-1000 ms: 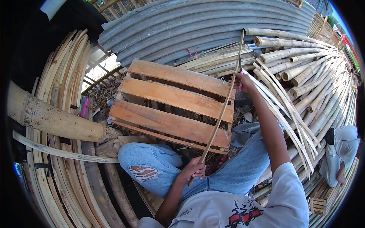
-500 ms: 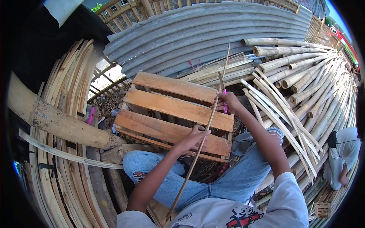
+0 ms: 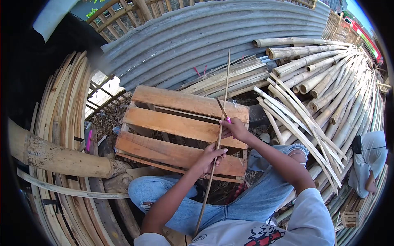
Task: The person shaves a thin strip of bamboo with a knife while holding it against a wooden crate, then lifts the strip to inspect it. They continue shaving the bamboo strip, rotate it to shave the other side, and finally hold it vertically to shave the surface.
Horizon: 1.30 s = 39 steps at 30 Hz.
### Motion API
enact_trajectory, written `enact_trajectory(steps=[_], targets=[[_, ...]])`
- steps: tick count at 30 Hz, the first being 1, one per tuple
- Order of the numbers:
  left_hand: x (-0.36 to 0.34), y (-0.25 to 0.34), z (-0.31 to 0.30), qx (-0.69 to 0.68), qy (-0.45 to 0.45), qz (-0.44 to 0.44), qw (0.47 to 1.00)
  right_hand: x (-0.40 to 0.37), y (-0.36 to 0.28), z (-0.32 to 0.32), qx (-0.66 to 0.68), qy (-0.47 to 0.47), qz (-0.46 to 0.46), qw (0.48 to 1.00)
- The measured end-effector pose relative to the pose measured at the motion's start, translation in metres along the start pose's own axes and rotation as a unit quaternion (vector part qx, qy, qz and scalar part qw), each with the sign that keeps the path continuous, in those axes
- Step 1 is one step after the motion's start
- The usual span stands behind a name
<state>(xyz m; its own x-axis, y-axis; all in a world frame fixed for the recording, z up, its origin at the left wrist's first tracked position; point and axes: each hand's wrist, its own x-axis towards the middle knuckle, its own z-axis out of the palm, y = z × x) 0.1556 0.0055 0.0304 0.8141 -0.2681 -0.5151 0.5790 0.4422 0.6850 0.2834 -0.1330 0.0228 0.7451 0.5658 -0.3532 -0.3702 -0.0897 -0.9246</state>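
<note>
A long thin bamboo strip (image 3: 211, 170) runs from my lap up over the slatted wooden crate (image 3: 172, 123). Closed round its middle is my left hand (image 3: 210, 159), above the crate's near slats. A little higher, my right hand (image 3: 234, 130) grips a knife with a pink handle (image 3: 228, 120), its fingers also against the strip. The dark blade (image 3: 222, 107) points up and left, crossing the strip.
Split bamboo slats (image 3: 67, 102) and a thick bamboo pole (image 3: 69, 158) lie at the left. Bamboo poles (image 3: 328, 82) pile up at the right, near another person (image 3: 369, 160). Corrugated metal sheeting (image 3: 205, 37) stands behind the crate.
The strip is now more upright, and my right hand has moved down and left along with the knife. My two hands are closer together. The view has shifted slightly.
</note>
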Motion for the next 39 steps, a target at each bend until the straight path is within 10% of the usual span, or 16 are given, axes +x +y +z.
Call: enact_trajectory(steps=[7, 13, 21, 30, 34, 39], targets=[[-0.004, 0.022, 0.000, -0.022, 0.036, 0.027, 0.999, -0.003, -0.030, -0.010, -0.431, 0.058, -0.086, 0.896], [-0.009, 0.030, 0.000, 0.013, 0.073, 0.059, 0.996, -0.010, -0.024, -0.008, -0.541, -0.039, -0.185, 0.820], [-0.013, 0.020, -0.002, 0.167, 0.142, 0.094, 0.971, -0.006, -0.019, -0.002, -0.604, 0.091, -0.203, 0.765], [-0.018, 0.020, -0.008, 0.122, 0.118, 0.074, 0.983, -0.019, -0.005, 0.017, -0.621, 0.018, -0.217, 0.753], [-0.029, 0.018, 0.005, 0.184, 0.112, 0.052, 0.975, 0.020, -0.029, -0.037, -0.635, 0.195, -0.161, 0.730], [-0.023, 0.018, 0.002, 0.214, 0.096, 0.026, 0.972, -0.012, -0.012, -0.007, -0.651, 0.070, -0.159, 0.739]])
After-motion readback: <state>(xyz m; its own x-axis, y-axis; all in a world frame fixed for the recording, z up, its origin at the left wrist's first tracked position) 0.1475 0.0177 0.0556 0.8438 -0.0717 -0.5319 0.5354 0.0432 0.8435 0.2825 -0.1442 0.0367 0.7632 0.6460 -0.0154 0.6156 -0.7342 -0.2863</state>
